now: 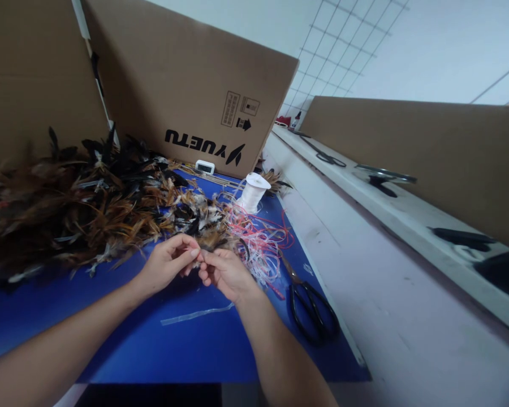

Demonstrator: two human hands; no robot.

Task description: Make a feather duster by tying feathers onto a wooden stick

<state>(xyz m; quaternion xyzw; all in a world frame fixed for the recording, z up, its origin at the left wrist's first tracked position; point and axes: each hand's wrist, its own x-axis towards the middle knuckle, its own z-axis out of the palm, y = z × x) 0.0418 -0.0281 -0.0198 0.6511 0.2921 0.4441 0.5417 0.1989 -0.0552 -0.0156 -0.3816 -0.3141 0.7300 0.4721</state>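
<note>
My left hand (173,261) and my right hand (225,272) meet fingertip to fingertip above the blue table, each closed in a pinch. Whatever lies between the fingers is too small and too hidden to name. Just behind the fingertips are brown and black feathers (212,236), the near edge of a larger pile. A narrow clear ribbon (195,315) lies on the table in front of the hands, its right end reaching my right wrist. To the right of that wrist, black-handled scissors (311,308) rest on the blue surface (152,345).
A big feather pile (89,209) covers the left. Tangled pink and white ribbon (258,243) lies beside a white spool (253,193). Behind stand a small white digital device (205,167) and a cardboard panel (186,73). A ledge (382,209) with tools runs along the right.
</note>
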